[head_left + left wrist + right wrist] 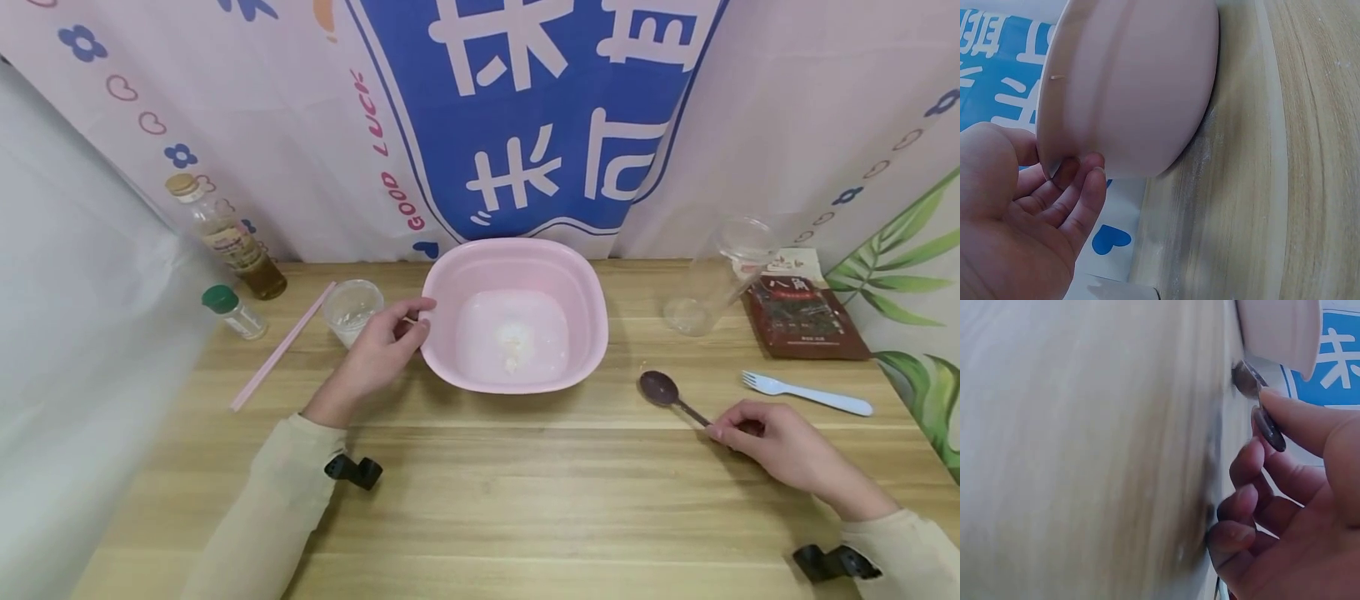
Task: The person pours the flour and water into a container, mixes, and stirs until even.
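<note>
A pink plastic basin stands on the wooden table near the back, with a small heap of white powder on its floor. My left hand grips the basin's left rim; in the left wrist view the thumb lies at the rim and the fingers curl under its edge. To the right, my right hand pinches the handle of a dark brown spoon between thumb and fingers. The spoon's bowl lies at the tabletop, right of the basin. In the right wrist view the handle end shows between thumb and forefinger.
Left of the basin are a clear cup, pink chopsticks, a green-capped shaker and a corked oil bottle. On the right are a tall clear container, a brown spice packet and a light blue fork. A printed curtain hangs behind.
</note>
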### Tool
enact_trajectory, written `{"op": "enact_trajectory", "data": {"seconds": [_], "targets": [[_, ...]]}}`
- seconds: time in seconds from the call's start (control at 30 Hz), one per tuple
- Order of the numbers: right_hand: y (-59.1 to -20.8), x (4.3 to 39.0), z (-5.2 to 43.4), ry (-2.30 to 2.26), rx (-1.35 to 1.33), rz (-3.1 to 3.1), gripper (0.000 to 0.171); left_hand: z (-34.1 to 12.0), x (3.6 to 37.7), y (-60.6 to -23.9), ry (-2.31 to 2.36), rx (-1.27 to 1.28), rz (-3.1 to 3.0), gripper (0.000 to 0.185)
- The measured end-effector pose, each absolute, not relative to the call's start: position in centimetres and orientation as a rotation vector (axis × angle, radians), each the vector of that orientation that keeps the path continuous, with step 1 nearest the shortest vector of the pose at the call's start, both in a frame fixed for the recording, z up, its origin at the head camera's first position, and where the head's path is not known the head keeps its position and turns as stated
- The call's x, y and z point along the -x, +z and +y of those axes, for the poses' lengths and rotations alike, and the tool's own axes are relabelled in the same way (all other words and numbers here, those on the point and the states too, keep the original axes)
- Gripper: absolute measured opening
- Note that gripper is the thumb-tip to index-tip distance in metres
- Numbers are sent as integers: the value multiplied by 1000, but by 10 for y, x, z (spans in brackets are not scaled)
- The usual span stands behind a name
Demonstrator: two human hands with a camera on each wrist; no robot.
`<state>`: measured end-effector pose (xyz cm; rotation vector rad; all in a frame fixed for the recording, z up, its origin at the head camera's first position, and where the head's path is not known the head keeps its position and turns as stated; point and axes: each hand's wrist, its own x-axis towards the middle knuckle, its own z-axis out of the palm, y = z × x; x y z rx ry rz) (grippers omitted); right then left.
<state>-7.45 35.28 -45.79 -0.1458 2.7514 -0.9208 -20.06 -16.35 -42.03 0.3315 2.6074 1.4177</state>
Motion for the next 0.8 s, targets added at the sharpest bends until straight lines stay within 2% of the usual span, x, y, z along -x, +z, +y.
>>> {"op": "enact_trajectory", "data": {"seconds": [0.37,0.8], "targets": [[-442,83,347,-1272,-17,2467,30,-165,201,-422,1445,-365,2601,40],[-405,107,318,-1413,119,2545,38,-166,202,-423,1442,-387,2598,40]]}}
